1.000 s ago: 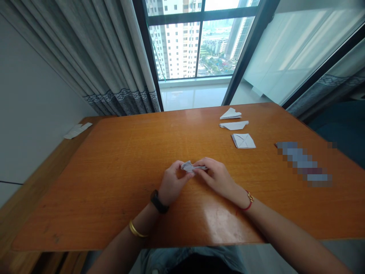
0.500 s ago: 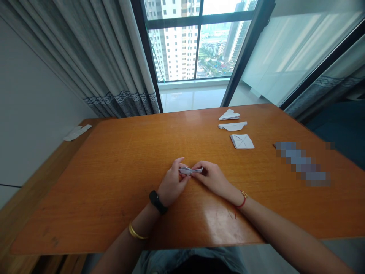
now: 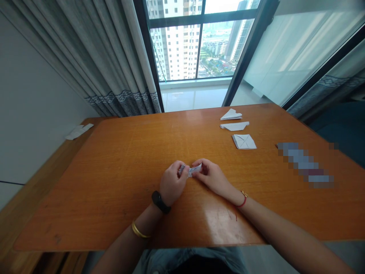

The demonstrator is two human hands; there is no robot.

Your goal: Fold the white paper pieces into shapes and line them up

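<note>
A small folded white paper (image 3: 190,171) is held between my two hands, above the middle of the wooden table (image 3: 128,163). My left hand (image 3: 174,182), with a black band at the wrist, pinches its left part between thumb and fingers. On the other side my right hand (image 3: 212,176), with a red string bracelet, grips the right end. Further back lie three folded papers: a square one (image 3: 244,141), a long flat one (image 3: 235,126) and a pointed one (image 3: 231,114).
A blurred, pixelated item (image 3: 305,161) lies on the table's right side. White paper (image 3: 78,131) rests on a ledge at the far left. Behind the table are a grey curtain (image 3: 122,61) and a window.
My left fingers have curled in, and the thumb now lies over the paper. The paper looks tilted and more spread at its right end. The view has shifted slightly.
</note>
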